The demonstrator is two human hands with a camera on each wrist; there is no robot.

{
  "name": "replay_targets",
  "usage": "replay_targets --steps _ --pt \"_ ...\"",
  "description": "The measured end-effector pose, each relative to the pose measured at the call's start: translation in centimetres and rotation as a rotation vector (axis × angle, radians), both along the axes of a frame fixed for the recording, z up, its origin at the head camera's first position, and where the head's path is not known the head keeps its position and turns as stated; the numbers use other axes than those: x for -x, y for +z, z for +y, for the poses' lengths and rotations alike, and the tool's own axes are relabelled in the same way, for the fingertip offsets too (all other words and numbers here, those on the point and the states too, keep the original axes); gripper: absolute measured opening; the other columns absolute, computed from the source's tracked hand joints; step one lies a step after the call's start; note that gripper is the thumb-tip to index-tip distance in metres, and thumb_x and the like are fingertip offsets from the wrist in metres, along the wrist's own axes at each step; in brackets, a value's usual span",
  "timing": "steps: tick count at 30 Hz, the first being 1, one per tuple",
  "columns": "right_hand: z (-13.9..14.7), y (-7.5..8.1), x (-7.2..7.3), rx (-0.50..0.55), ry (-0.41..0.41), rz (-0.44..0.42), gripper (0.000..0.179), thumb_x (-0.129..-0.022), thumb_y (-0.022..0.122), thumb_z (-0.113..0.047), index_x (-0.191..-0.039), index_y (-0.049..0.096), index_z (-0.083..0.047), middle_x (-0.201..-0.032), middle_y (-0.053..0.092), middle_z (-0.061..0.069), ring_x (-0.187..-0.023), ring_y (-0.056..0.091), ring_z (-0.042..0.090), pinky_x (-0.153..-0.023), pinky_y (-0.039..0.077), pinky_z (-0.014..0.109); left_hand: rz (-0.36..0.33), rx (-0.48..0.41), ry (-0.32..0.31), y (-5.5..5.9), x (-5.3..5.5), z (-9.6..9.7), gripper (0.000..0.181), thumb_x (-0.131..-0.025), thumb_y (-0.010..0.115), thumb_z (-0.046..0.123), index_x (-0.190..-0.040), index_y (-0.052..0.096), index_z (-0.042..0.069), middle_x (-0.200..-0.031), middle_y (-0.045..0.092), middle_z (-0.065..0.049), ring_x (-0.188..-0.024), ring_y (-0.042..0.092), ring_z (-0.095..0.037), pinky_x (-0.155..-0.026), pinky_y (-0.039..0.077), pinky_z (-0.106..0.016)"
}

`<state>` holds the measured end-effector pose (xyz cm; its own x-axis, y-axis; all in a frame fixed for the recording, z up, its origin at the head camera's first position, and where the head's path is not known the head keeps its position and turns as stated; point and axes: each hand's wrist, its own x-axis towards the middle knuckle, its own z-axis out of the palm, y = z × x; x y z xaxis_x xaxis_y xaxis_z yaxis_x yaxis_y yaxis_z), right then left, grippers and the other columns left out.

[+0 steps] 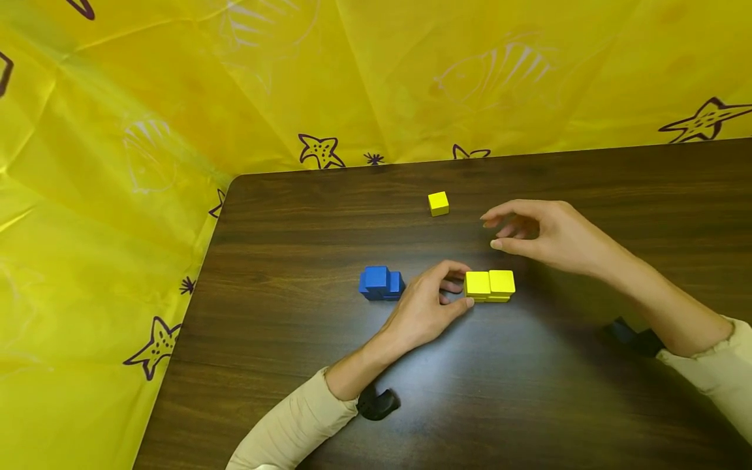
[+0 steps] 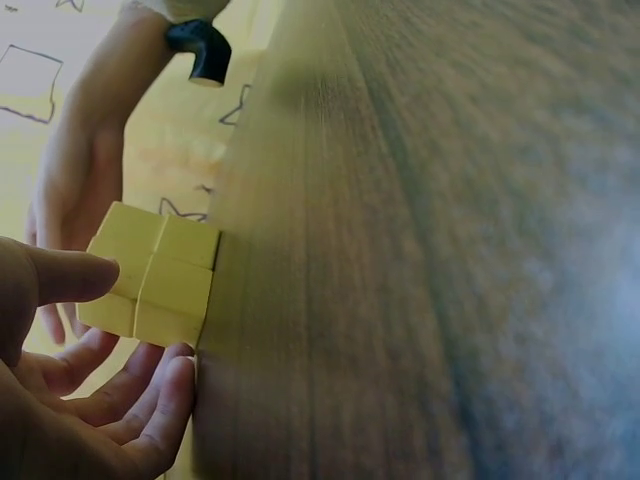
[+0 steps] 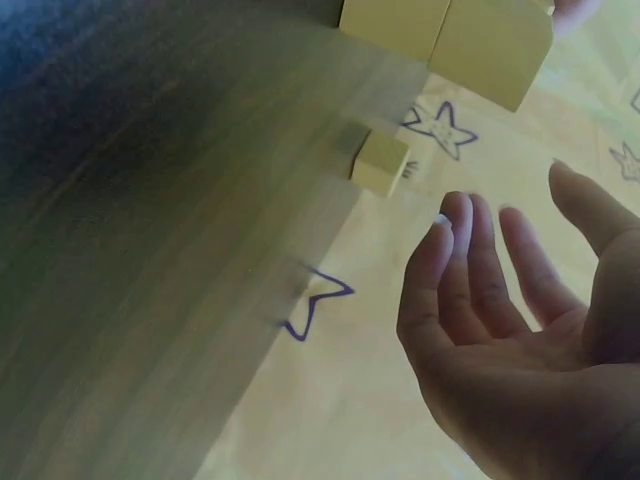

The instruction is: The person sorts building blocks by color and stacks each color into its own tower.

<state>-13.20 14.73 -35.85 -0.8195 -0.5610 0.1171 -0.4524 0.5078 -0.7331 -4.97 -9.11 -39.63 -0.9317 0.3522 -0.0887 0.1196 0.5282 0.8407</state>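
Note:
Yellow cubes are stacked in a small block (image 1: 490, 284) on the table, two side by side above others. My left hand (image 1: 424, 304) holds this stack at its left end, the thumb on the near side and the fingers around the far side. In the left wrist view the thumb lies against a face of the yellow stack (image 2: 160, 275). My right hand (image 1: 549, 234) hovers behind and right of the stack, fingers loosely bent and nothing between them. A single yellow cube (image 1: 438, 204) sits farther back, left of the right fingertips; the right wrist view shows this cube (image 3: 382, 163) too.
Just left of my left hand stands a cluster of blue blocks (image 1: 379, 283), one raised on top. The dark wood table (image 1: 282, 241) ends at a yellow cloth (image 1: 376, 78) with sea-creature drawings along its back and left edges.

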Motion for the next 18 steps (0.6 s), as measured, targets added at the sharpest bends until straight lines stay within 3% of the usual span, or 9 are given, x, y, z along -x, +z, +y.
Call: replay_targets --steps 18 --pt "-1.3 -0.4 2.8 0.013 0.000 -0.024 0.032 -0.089 0.076 -0.016 -0.120 0.069 -0.018 -0.105 0.072 -0.002 -0.087 0.066 0.008 -0.072 0.053 0.021 -0.018 0.037 0.009 -0.2 0.2 0.2 0.041 -0.089 0.076 0.014 -0.127 0.061 0.015 -0.116 0.068 0.000 -0.099 0.064 -0.008 -0.079 0.051 -0.018"
